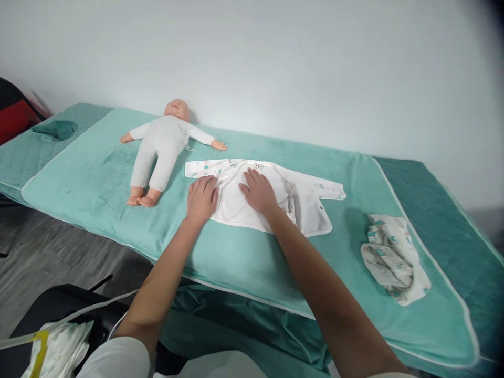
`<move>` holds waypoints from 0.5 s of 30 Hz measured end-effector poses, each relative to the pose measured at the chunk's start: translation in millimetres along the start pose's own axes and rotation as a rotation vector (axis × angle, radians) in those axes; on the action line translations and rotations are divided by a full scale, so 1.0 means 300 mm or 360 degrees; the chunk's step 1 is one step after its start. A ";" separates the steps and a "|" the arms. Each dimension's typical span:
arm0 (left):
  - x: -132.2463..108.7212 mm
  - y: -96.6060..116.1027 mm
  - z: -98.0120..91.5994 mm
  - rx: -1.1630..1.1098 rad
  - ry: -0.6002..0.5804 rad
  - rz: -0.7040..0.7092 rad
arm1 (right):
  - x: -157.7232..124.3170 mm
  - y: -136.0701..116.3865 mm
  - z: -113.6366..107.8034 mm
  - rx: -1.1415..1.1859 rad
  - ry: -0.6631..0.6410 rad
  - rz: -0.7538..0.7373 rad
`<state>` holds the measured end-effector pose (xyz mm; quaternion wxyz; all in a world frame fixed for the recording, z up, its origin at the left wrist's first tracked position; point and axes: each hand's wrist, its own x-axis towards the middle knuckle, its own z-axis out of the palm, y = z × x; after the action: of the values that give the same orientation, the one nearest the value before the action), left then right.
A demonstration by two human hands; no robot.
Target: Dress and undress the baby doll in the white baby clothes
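Observation:
A white long-sleeved baby shirt (pixel 275 194) with printed sleeves lies spread open on the green bed cover, its inner side partly showing. My right hand (pixel 259 191) rests flat on the middle of the shirt, just under the neck label, fingers stretched out. At the shirt's left edge, my left hand (pixel 202 199) lies palm down, its fingers extended across the cloth below the left sleeve. Both hands are open. To the left, a baby doll (pixel 163 142) with a white cloth body lies on its back, arms spread, apart from my hands.
A crumpled printed baby garment (pixel 396 257) lies on the right of the green cover (pixel 244 257). A white wall (pixel 252 68) runs behind the bed. At lower left are a black chair (pixel 51 304), a pale cable (pixel 102 303) and a folded white printed cloth (pixel 65 346).

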<state>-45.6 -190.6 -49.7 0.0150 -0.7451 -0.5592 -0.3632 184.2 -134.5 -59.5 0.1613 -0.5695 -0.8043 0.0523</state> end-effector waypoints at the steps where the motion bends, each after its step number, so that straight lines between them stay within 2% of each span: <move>1: -0.009 0.011 0.000 0.0030 -0.0022 0.0022 | -0.007 -0.002 0.000 0.0028 0.0021 0.0001; 5: -0.049 0.021 -0.041 -0.0062 0.0094 0.0031 | -0.057 -0.008 0.005 0.0240 0.0039 0.0050; 7: -0.058 0.000 -0.105 -0.0146 0.0180 0.0023 | -0.070 -0.011 0.003 0.0470 0.0053 0.0091; 9: -0.045 -0.052 -0.196 -0.0165 0.0266 -0.0049 | -0.043 -0.022 -0.005 0.0696 0.0148 0.0140; 12: 0.012 -0.197 -0.337 -0.0085 0.0325 -0.0274 | 0.108 -0.072 -0.014 0.0876 0.0296 0.0177; 15: 0.084 -0.391 -0.424 -0.0077 0.0180 -0.0603 | 0.360 -0.171 0.005 0.0931 0.0307 0.0180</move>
<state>-208.6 -180.5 13.0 -0.0399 -0.6051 -0.6787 -0.4142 105.4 -51.3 -25.5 0.3906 -0.5452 -0.7031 0.2361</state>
